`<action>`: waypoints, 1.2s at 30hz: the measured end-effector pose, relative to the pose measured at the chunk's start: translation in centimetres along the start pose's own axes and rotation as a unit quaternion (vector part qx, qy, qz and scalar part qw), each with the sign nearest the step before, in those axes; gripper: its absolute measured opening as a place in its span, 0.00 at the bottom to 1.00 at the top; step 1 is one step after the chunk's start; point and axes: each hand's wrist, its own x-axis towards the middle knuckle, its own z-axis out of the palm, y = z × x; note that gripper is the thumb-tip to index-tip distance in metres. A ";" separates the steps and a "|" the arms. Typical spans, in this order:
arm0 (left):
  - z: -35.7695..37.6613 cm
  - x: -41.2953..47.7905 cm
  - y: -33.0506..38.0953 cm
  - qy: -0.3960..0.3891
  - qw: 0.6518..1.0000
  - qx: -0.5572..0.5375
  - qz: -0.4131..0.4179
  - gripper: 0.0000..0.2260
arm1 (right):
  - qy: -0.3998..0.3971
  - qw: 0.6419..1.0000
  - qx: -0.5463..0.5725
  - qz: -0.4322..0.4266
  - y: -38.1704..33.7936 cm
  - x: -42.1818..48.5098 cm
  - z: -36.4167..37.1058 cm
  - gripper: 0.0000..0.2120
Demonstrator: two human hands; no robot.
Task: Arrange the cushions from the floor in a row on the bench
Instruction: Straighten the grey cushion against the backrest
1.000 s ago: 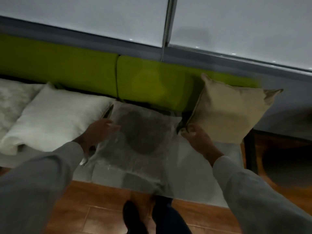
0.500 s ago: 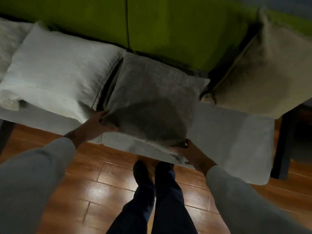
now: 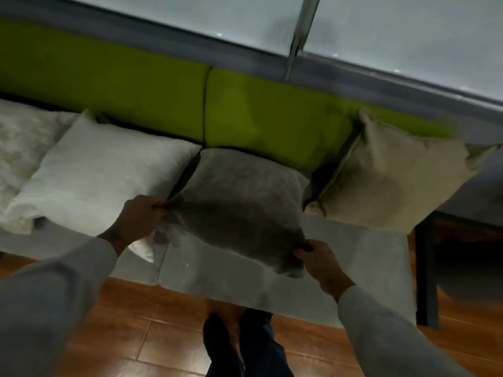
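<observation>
A grey cushion point(image 3: 239, 202) lies on the bench's grey seat pad point(image 3: 362, 257), its top edge against the green backrest point(image 3: 272, 115). My left hand point(image 3: 138, 219) pinches its left edge. My right hand point(image 3: 318, 257) grips its lower right corner. A white cushion point(image 3: 103, 170) leans to its left, touching it. A beige cushion point(image 3: 394, 175) stands tilted against the backrest to its right, with a small gap between them. At the far left a pale patterned cushion point(image 3: 19, 142) is partly cut off by the frame.
Wooden floor point(image 3: 136, 336) runs under the bench's front edge, where my dark shoes point(image 3: 239, 344) stand. A dark bench leg point(image 3: 427, 273) is at the right end. Behind the backrest rise a grey ledge and white wall panels point(image 3: 408, 31).
The view swung down and back up. My right hand moved from the cushion's upper right down to its lower right corner. The grey cushion now lies flatter between its neighbours.
</observation>
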 end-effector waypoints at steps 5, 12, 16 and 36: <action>-4.5 3.3 4.8 0.089 0.991 -0.011 0.094 0.10 | 0.059 0.995 0.055 -0.050 -5.5 0.9 -4.1 0.09; -9.0 9.0 10.4 0.116 0.988 -0.004 0.107 0.12 | 0.169 0.972 0.103 -0.125 -13.4 5.2 -9.4 0.07; -8.3 10.5 10.2 0.043 0.997 0.010 0.066 0.09 | 0.147 0.979 0.087 -0.115 -14.5 8.0 -9.4 0.07; -11.3 25.1 17.3 0.049 0.907 -0.417 -0.014 0.06 | 0.131 0.957 0.254 -0.047 -23.6 21.6 -16.4 0.09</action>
